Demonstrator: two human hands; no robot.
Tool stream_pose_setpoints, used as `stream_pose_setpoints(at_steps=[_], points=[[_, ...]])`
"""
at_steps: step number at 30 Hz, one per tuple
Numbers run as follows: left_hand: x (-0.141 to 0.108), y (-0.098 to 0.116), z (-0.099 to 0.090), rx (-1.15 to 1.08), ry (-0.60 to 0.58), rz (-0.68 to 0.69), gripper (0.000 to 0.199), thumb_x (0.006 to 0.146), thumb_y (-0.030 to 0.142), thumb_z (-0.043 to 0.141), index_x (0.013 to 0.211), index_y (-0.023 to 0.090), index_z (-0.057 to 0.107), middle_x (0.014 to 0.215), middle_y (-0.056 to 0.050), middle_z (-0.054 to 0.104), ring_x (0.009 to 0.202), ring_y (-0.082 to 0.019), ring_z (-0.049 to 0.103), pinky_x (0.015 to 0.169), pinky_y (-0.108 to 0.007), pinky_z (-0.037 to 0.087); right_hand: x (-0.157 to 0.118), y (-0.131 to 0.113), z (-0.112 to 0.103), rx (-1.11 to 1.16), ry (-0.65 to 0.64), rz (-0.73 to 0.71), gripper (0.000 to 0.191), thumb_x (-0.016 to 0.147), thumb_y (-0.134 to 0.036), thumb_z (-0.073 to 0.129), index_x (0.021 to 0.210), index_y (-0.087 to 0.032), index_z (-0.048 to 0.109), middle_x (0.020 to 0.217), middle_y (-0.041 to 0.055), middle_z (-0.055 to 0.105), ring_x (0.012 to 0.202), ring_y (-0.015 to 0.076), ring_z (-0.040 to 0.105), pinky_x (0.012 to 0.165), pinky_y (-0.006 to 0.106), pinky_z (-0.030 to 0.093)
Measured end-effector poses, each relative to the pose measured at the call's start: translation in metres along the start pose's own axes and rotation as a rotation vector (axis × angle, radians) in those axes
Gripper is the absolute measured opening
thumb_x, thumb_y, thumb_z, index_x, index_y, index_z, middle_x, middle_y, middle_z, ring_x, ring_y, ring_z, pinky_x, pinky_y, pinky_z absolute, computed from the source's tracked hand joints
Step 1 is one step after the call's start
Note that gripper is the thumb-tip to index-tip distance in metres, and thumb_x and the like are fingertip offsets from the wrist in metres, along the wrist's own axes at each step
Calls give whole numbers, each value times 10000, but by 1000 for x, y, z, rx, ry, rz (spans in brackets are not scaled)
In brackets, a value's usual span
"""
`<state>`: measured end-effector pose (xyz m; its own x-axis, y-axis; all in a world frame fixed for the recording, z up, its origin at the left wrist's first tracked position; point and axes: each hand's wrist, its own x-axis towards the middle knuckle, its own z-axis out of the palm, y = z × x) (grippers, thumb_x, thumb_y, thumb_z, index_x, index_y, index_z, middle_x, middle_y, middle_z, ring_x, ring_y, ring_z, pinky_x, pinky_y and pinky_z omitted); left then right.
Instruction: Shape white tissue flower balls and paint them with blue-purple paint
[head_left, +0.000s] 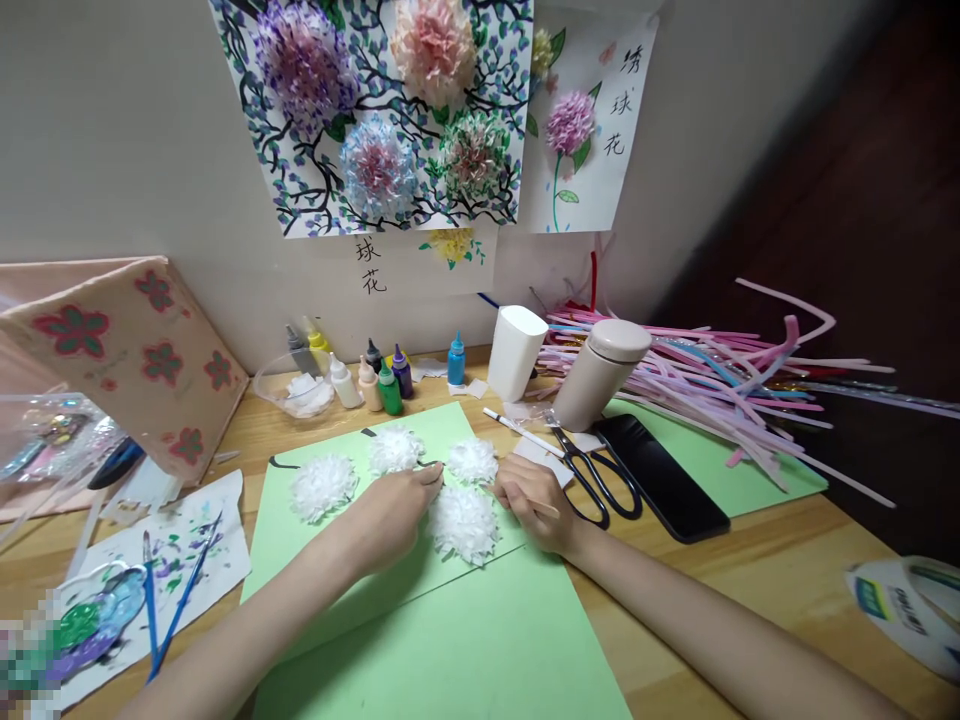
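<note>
Against a grey wall (112, 150), on a wooden tabletop (795, 600), we are seeing white paper flowers (324, 487) resting on green paper (442, 660). The nearest flower (465, 527) is lying between the left hand (394, 520) and right hand (536, 505), close to both. The right fingers are pinching a slim wooden stick (546, 509), its long axis running roughly crosswise; the left fingers are bunching together, possibly holding something, though we cannot tell.

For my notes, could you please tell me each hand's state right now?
Left hand: partly curled over the green sheet; grip unclear.
Right hand: closed around a slim stick.
</note>
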<state>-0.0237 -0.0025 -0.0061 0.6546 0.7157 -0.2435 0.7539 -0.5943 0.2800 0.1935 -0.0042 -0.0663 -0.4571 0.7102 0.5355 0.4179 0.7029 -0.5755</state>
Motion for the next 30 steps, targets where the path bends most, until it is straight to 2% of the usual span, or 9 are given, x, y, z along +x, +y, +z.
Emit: stream_pose_setpoints(at_steps=[5, 12, 17, 21, 25, 30], points=[[0, 0, 0, 15, 10, 12, 612, 634, -61, 309, 1186, 137, 485, 1277, -112, 486, 1154, -223, 471, 913, -331, 406, 1, 1, 1, -115, -28, -1, 331, 907, -228, 230, 616, -199, 384, 582, 19, 433, 585, 150, 388, 580, 306, 314], [1, 1, 0, 28, 5, 15, 618, 634, -67, 308, 1190, 137, 485, 1272, -112, 492, 1175, -221, 452, 924, -327, 399, -5, 2, 1, -18, -10, -145, 333, 904, -237, 195, 609, -207, 349, 549, 4, 398, 541, 147, 349, 564, 308, 299], [1, 2, -1, 33, -17, 1, 625, 634, -68, 318, 1214, 113, 462, 1334, -131, 419, 1180, -232, 445, 934, -343, 391, -1, -2, 0, 90, 90, 22, 369, 918, -266, 182, 605, -206, 367, 564, 6, 410, 574, 149, 388, 593, 308, 323], [1, 1, -1, 40, -12, 9, 650, 626, -74, 312, 1226, 128, 456, 1321, -112, 441, 1189, -219, 436, 938, -330, 394, 4, -2, -1, 134, 187, 194, 349, 924, -275, 219, 637, -203, 404, 614, 4, 437, 620, 146, 435, 625, 297, 343], [0, 1, -2, 60, -18, 0, 681, 602, -79, 304, 1226, 141, 462, 1335, -97, 426, 1183, -214, 445, 937, -326, 401, 8, -2, -2, 132, 172, 325, 256, 914, -286, 297, 712, -204, 431, 681, -1, 464, 662, 140, 469, 629, 276, 357], [0, 5, -4, 74, 7, 10, 669, 605, -80, 293, 1206, 143, 484, 1341, -86, 420, 1183, -218, 443, 933, -334, 400, 9, -4, -5, 171, 148, 354, 230, 917, -275, 302, 762, -204, 456, 731, -3, 493, 694, 134, 494, 661, 268, 373]])
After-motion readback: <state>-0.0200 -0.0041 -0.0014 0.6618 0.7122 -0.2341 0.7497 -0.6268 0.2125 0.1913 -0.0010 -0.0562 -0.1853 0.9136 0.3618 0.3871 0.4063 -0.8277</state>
